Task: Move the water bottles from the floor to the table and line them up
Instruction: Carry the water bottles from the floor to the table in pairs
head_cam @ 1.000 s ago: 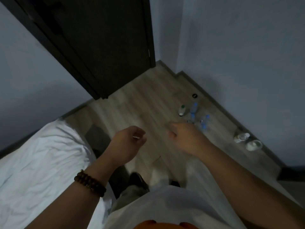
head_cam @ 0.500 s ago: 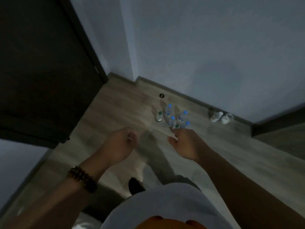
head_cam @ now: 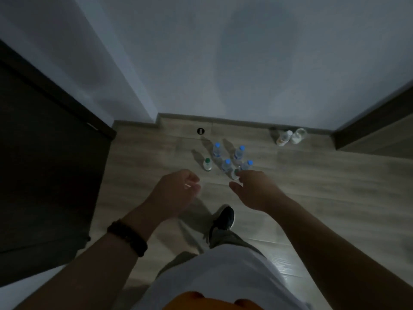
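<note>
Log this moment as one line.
step: pre-pickup | water bottles: upright on floor | left hand: loosely curled, empty | right hand: extended toward bottles, empty

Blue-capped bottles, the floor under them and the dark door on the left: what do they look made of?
Blue-capped bottles: probably clear plastic, with pale see-through bodies. Floor: wood-look planks, perhaps laminate, with grain streaks, seams and a slight sheen. Dark door: likely wood or veneer, matte; too dim to confirm.
</note>
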Available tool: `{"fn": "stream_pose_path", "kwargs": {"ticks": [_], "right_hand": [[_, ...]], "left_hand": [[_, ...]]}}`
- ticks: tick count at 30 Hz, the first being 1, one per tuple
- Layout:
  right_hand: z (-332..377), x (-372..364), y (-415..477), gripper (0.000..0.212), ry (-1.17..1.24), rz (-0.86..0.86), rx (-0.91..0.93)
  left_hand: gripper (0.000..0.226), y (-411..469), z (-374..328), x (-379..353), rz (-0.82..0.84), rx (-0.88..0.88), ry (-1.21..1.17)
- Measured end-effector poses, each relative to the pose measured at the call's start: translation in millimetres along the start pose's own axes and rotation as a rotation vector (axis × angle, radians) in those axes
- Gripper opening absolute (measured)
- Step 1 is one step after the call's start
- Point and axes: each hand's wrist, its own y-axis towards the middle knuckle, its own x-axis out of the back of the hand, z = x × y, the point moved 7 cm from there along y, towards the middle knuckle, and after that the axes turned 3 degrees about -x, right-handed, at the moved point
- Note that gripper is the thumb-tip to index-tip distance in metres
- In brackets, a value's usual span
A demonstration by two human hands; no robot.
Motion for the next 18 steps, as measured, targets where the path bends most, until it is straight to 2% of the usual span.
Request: {"fn": "stream_pose_path", "kwargs": {"ticks": [9,15,18], "right_hand": [[31.9,-3.9,97.9,0.051,0.053,0.062,-0.073],[14.9,-70.3,183.5,0.05,0.088,0.107,-0.185],[3.5,-110.4,246.3,0.055,0.108,0.117,-0.171]], "left_hand": [[0.013,96.7,50.5,2.4,0.128,0.012,0.001],[0.02,207.8,116.9,-52.1,0.236,-0.071,0.043],[0.021,269.2,167.8,-92.4,0.196,-0.057,0.046]]}}
